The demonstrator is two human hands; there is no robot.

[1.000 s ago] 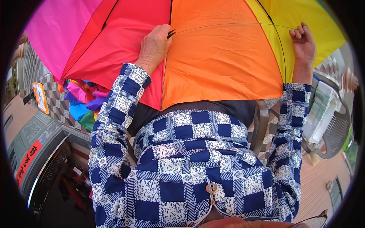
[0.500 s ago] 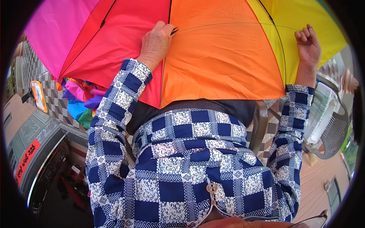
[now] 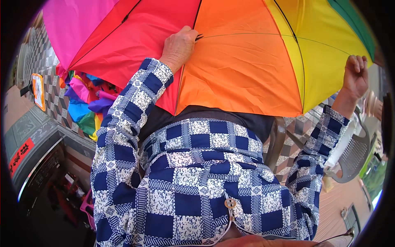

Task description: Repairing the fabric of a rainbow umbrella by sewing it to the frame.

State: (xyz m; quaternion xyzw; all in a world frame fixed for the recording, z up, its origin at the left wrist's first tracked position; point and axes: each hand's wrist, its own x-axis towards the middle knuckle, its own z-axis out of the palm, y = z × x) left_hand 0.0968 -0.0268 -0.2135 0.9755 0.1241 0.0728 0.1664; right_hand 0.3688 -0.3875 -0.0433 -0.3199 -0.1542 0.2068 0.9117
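The left hand (image 3: pixel 179 46) is on the umbrella (image 3: pixel 242 70), fingers clamped on a black pointy tool (image 3: pixel 199 37); the right hand (image 3: pixel 356 77), up by the umbrella's edge, pinches green thread (image 3: pixel 317 41).

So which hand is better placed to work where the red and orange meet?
Probably the left hand: it's at the red-orange seam, a dark pointed tool poking from it. The right hand is over by the yellow panel, where the thread leads.
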